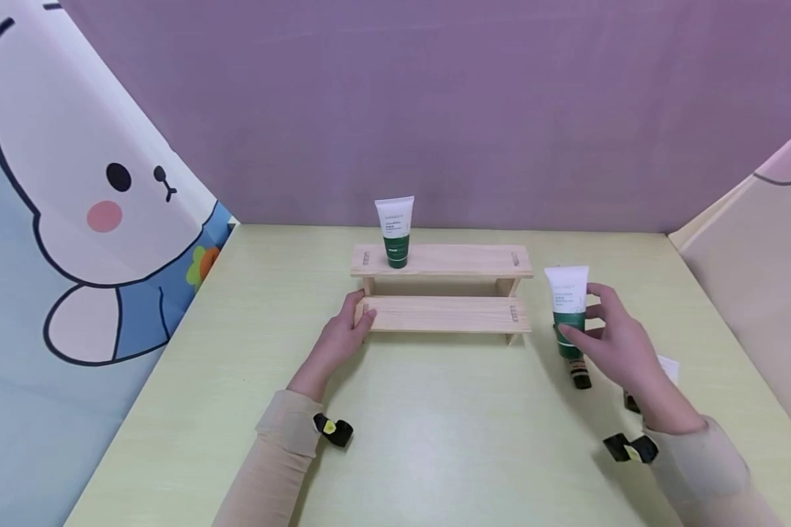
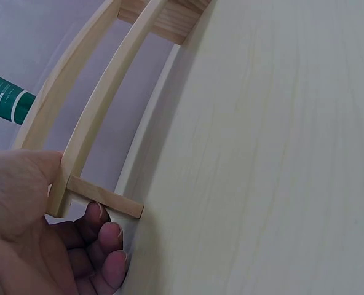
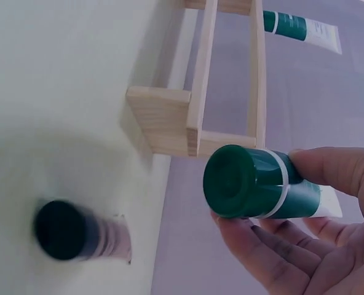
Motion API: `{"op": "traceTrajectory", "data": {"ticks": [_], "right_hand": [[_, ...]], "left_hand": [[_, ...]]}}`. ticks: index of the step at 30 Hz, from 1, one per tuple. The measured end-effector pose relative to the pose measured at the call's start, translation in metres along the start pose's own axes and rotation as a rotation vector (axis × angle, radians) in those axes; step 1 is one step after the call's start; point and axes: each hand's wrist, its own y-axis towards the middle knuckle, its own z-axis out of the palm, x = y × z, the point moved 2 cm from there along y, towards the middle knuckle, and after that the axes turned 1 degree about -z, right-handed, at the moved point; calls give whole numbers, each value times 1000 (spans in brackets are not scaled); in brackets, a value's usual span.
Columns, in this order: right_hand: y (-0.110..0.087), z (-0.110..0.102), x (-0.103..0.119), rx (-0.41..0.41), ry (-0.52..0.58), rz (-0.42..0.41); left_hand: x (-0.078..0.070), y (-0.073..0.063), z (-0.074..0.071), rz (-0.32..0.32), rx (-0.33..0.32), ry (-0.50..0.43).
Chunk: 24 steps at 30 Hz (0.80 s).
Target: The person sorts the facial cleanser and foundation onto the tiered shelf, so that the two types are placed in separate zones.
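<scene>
A two-tier wooden rack (image 1: 442, 315) stands near the back of the table. My left hand (image 1: 336, 340) grips the left end of its lower tier, thumb on the board and fingers curled below it in the left wrist view. On the upper tier, toward the left, a white-and-green squeeze tube (image 1: 395, 228) stands on its cap. To the right of the rack, my right hand (image 1: 616, 344) holds a similar squeeze tube (image 1: 569, 298) upright, cap down, between thumb and fingers. The right wrist view shows its green cap (image 3: 230, 181), clear of the tabletop.
Below the held tube lies a smaller tube with a black cap (image 1: 581, 382). Partly hidden by my right wrist are a white item (image 1: 669, 367) and a dark one (image 1: 631, 402). A purple cloth (image 1: 448, 117) hangs behind the table (image 1: 422, 439).
</scene>
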Motion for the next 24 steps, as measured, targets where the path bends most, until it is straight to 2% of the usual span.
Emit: {"op": "traceTrajectory", "data": {"ticks": [10,24], "right_hand": [[30,10,20,7,114,-43],[73,30,55,58,255,-77]], "left_hand": [[0,1,0,9,1,-3],[3,2,1,-4,-7,-11]]}}
